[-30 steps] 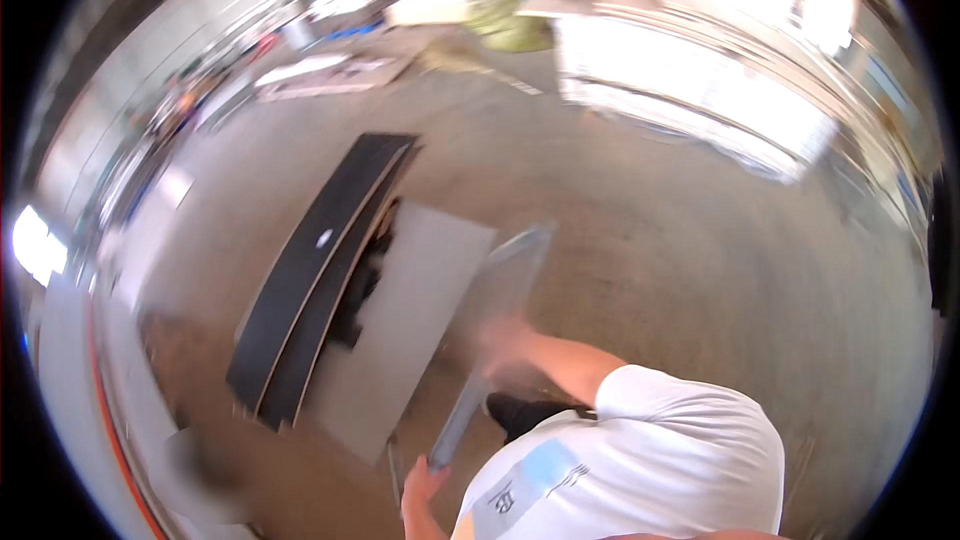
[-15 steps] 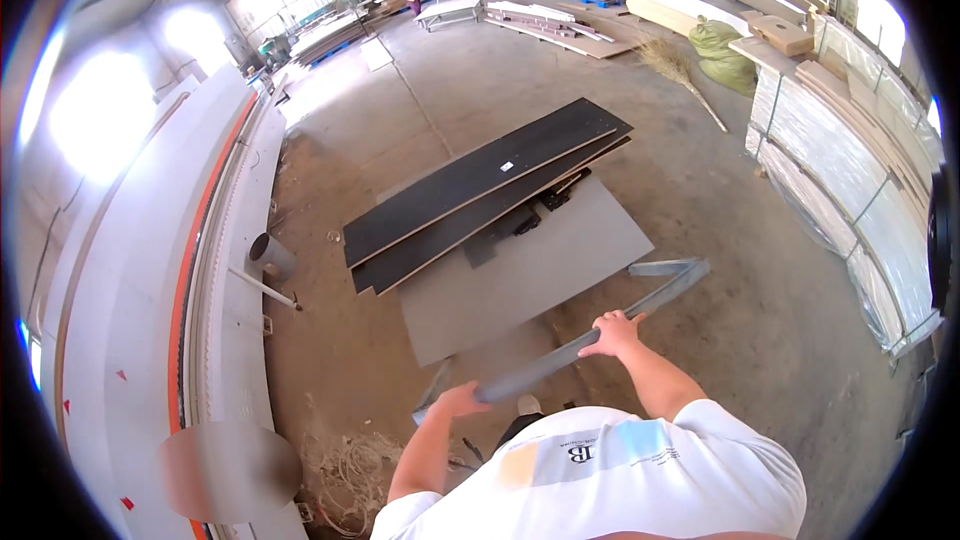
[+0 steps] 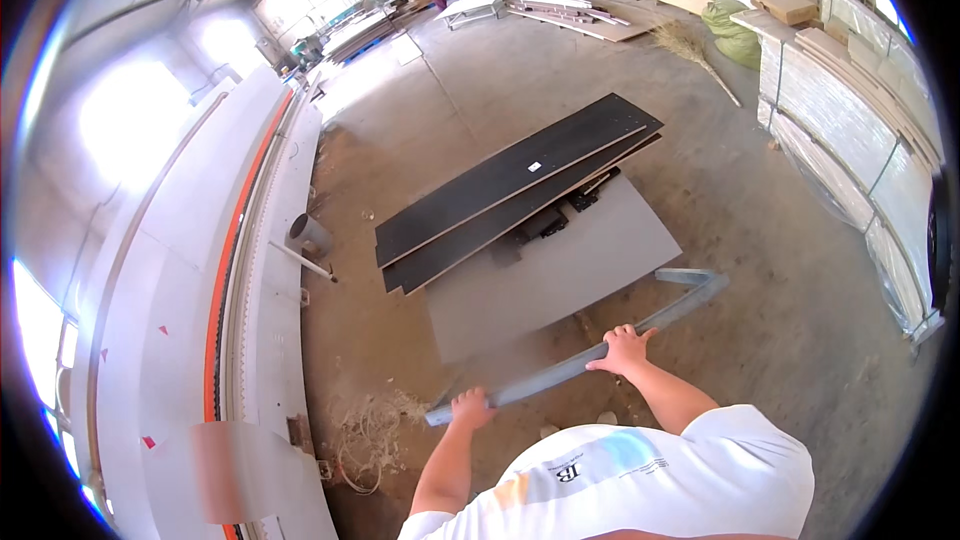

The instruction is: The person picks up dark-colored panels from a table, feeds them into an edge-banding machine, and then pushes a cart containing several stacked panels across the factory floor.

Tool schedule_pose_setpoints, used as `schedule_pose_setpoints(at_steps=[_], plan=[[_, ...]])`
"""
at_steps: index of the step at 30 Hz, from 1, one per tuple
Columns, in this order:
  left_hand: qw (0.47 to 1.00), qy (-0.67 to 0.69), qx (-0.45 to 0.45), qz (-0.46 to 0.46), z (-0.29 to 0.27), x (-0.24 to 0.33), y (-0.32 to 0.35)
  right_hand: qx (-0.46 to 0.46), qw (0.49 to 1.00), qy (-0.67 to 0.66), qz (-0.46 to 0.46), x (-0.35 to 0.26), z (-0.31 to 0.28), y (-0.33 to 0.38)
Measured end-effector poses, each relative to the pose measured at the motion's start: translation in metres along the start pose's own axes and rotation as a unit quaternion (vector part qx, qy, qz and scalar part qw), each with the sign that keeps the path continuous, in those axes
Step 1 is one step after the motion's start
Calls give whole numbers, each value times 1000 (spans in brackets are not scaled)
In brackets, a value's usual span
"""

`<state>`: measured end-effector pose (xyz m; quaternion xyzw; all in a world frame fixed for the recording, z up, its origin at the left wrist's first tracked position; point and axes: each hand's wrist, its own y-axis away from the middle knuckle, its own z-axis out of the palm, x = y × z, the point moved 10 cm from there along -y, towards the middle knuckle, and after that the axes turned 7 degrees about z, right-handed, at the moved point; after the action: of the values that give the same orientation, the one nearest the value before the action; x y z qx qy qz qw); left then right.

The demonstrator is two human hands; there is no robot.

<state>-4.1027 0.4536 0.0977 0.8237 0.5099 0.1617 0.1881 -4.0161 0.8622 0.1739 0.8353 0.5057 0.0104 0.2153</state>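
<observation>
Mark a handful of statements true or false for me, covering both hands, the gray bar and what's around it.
1. The left hand is on the gray bar. True.
2. The right hand is clear of the gray bar. False: it is on the bar too.
3. Black boards partly cover a gray panel. True.
4. The green sack is at the picture's left. False: the green sack is toward the right.
5. A broom lies near the sack. True.

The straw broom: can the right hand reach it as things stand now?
Probably not: the right hand is on the grey frame, and the broom lies well beyond, across the floor.
</observation>
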Motion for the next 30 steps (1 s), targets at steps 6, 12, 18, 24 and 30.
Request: schedule_pose_setpoints(at_steps=[6,12,18,24,30], plan=[[1000,12,-23,15,38,27,68,7,1000,-1,1,30,31,67],[999,17,25,24,62,61,135,37,999,-4,-4,65,53,126],[998,39,23,42,93,107,196,27,999,1,23,109,66,192],[997,44,34,56,119,135,244,31,999,-5,21,136,73,249],[998,20,16,59,144,147,282,2,999,8,34,152,102,295]])
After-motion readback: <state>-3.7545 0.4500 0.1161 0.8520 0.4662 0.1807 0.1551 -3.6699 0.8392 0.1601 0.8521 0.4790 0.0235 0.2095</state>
